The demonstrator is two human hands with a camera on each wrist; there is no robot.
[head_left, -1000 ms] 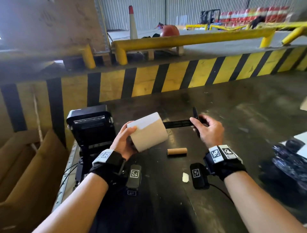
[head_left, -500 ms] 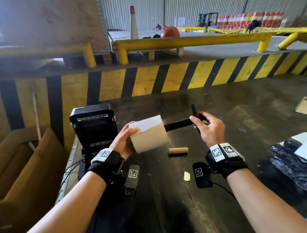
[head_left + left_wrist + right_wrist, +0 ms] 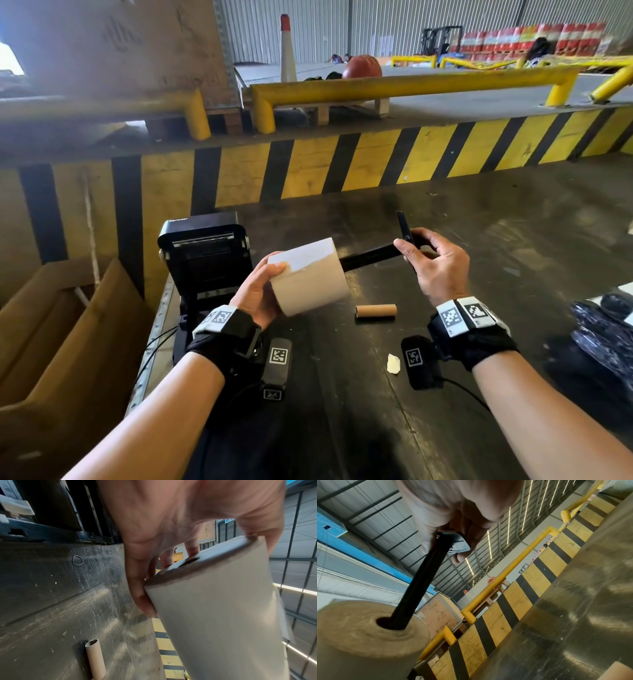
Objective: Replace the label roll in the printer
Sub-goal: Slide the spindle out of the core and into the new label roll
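Note:
My left hand grips a full white label roll by its near end, held above the dark table; the left wrist view shows my fingers curled round the label roll. A black spindle rod sticks out of the roll's right end. My right hand holds the rod's outer end at its black side plate. In the right wrist view the rod enters the core hole of the roll. The black label printer stands open just left of my left hand.
An empty brown cardboard core lies on the table below the roll, with a paper scrap nearer me. A yellow-black striped barrier runs behind. Cardboard boxes sit at left, black plastic bags at right.
The roll on the rod stays between my hands with little change. The view has shifted slightly; both hands hold as before.

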